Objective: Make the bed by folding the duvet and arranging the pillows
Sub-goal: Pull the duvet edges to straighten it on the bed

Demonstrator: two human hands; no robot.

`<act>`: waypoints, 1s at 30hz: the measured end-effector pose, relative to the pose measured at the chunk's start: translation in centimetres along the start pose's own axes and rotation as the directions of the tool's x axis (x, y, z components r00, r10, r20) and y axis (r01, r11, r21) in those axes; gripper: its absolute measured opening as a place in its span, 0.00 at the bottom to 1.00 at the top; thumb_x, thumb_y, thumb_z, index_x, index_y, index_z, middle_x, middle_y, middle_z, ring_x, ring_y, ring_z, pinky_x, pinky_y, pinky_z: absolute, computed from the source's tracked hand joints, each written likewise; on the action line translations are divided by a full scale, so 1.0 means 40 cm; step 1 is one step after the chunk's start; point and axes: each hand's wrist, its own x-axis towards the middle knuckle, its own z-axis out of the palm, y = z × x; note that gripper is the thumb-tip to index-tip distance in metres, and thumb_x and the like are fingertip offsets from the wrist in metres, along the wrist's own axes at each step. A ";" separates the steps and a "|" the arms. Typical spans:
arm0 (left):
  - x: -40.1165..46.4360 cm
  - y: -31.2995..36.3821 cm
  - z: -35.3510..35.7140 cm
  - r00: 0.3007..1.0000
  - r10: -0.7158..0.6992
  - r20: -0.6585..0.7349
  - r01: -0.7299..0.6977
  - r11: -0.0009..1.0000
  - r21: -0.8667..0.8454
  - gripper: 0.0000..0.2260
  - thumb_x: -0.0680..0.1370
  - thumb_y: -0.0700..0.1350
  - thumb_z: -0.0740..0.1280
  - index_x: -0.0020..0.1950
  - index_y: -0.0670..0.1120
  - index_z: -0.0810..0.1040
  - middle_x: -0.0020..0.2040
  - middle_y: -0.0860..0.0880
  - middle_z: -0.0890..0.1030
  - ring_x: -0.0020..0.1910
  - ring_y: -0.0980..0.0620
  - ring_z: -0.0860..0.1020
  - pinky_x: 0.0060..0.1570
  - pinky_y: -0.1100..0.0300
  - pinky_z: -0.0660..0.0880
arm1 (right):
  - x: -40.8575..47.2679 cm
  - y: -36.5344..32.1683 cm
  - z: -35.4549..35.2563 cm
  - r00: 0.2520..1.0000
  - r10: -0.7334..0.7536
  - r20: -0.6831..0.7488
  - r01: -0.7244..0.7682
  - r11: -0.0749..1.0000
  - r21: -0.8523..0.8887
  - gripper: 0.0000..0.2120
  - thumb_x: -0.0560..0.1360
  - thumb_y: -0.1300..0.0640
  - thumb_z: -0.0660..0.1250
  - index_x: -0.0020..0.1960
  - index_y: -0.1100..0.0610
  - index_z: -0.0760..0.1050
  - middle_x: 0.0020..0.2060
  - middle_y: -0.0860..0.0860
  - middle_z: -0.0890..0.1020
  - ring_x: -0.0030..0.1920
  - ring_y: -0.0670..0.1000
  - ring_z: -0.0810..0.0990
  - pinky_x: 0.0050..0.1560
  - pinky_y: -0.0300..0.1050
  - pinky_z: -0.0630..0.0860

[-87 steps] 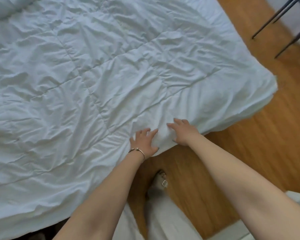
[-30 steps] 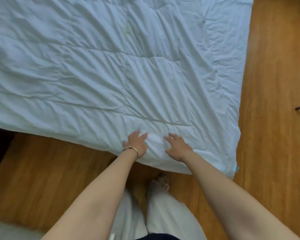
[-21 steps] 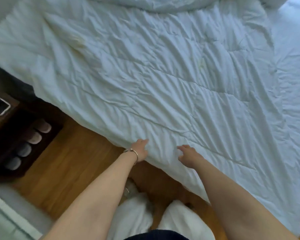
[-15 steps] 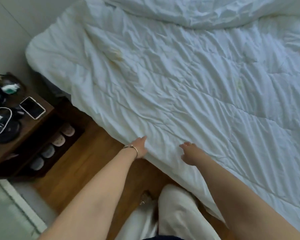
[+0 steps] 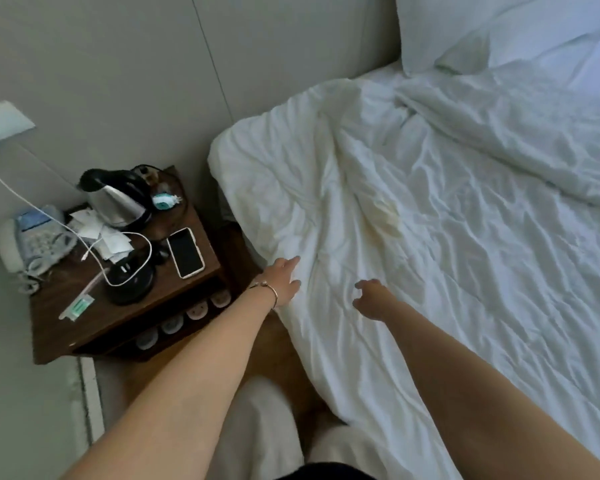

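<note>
A white, wrinkled duvet covers the bed and hangs over its near side. A second layer of it lies folded across the upper right. White pillows lean at the head of the bed against the wall. My left hand, with a bracelet at the wrist, lies with straight fingers on the duvet's side edge near the head corner. My right hand hovers just over the duvet with its fingers loosely curled and holds nothing.
A dark wooden nightstand stands close left of the bed, carrying a kettle, a phone, a desk telephone, papers and a white cable. Slippers sit on its lower shelf. Wooden floor shows between nightstand and bed.
I have walked along the bed's side from the foot end to the head end, my hands sliding along the duvet's edge. The nightstand and pillows have come into view.
</note>
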 end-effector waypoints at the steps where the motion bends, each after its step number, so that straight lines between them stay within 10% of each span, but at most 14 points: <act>1: 0.032 -0.031 -0.044 0.999 -0.033 -0.016 0.032 0.999 -0.035 0.26 0.82 0.51 0.55 0.79 0.55 0.50 0.78 0.48 0.53 0.74 0.44 0.61 0.70 0.46 0.64 | 0.038 -0.042 -0.029 1.000 -0.015 -0.004 0.015 1.000 0.004 0.26 0.80 0.54 0.60 0.76 0.55 0.61 0.73 0.56 0.61 0.70 0.59 0.67 0.68 0.51 0.67; 7: 0.282 -0.225 -0.244 0.996 -0.090 0.002 0.089 0.987 -0.134 0.27 0.82 0.46 0.57 0.79 0.53 0.51 0.77 0.45 0.56 0.73 0.42 0.62 0.70 0.49 0.64 | 0.267 -0.279 -0.136 0.993 -0.082 -0.082 0.090 0.991 0.100 0.28 0.79 0.50 0.64 0.76 0.51 0.59 0.71 0.57 0.65 0.64 0.57 0.73 0.62 0.50 0.72; 13: 0.589 -0.387 -0.340 0.992 -0.122 0.017 0.123 0.978 -0.167 0.30 0.80 0.51 0.61 0.77 0.61 0.48 0.77 0.48 0.49 0.71 0.39 0.59 0.68 0.46 0.66 | 0.494 -0.544 -0.090 0.990 -0.034 -0.135 0.035 0.999 0.005 0.38 0.73 0.41 0.68 0.76 0.39 0.52 0.75 0.50 0.57 0.72 0.57 0.60 0.63 0.55 0.72; 17: 0.753 -0.419 -0.363 0.991 0.120 0.062 -0.129 0.974 0.184 0.34 0.77 0.57 0.65 0.75 0.65 0.47 0.77 0.54 0.42 0.75 0.40 0.41 0.70 0.34 0.47 | 0.608 -0.642 -0.034 0.986 0.148 -0.074 -0.148 0.989 0.007 0.44 0.71 0.52 0.72 0.75 0.36 0.47 0.72 0.54 0.52 0.66 0.63 0.62 0.59 0.53 0.74; 19: 0.822 -0.422 -0.370 0.934 0.354 0.046 -0.335 0.826 0.453 0.25 0.77 0.58 0.64 0.73 0.60 0.61 0.75 0.52 0.58 0.75 0.42 0.52 0.71 0.37 0.41 | 0.640 -0.636 -0.019 0.977 0.187 -0.106 -0.175 0.979 0.108 0.35 0.74 0.63 0.66 0.74 0.41 0.57 0.65 0.55 0.64 0.59 0.59 0.71 0.56 0.48 0.75; 23: 0.894 -0.465 -0.400 0.744 0.667 0.048 -0.602 0.637 0.481 0.01 0.78 0.45 0.67 0.48 0.49 0.77 0.45 0.52 0.79 0.51 0.48 0.75 0.69 0.54 0.60 | 0.640 -0.642 0.002 0.963 0.207 -0.175 -0.134 0.925 0.355 0.21 0.76 0.65 0.63 0.66 0.48 0.71 0.53 0.52 0.77 0.55 0.53 0.77 0.53 0.42 0.72; 25: 0.906 -0.522 -0.436 0.717 0.697 -0.004 -0.618 0.638 0.460 0.06 0.72 0.41 0.73 0.41 0.49 0.77 0.38 0.51 0.78 0.41 0.48 0.76 0.57 0.54 0.70 | 0.632 -0.691 0.019 0.978 0.138 -0.159 -0.066 0.917 0.394 0.21 0.77 0.64 0.62 0.67 0.50 0.71 0.55 0.52 0.77 0.57 0.52 0.76 0.55 0.40 0.70; 30: 0.904 -0.621 -0.534 0.914 0.402 0.059 -0.358 0.728 0.584 0.13 0.80 0.57 0.56 0.55 0.57 0.79 0.56 0.56 0.78 0.59 0.50 0.73 0.72 0.49 0.47 | 0.642 -0.769 0.087 0.982 0.120 -0.145 -0.105 0.989 0.107 0.26 0.72 0.57 0.65 0.69 0.45 0.69 0.63 0.49 0.74 0.63 0.54 0.73 0.64 0.50 0.64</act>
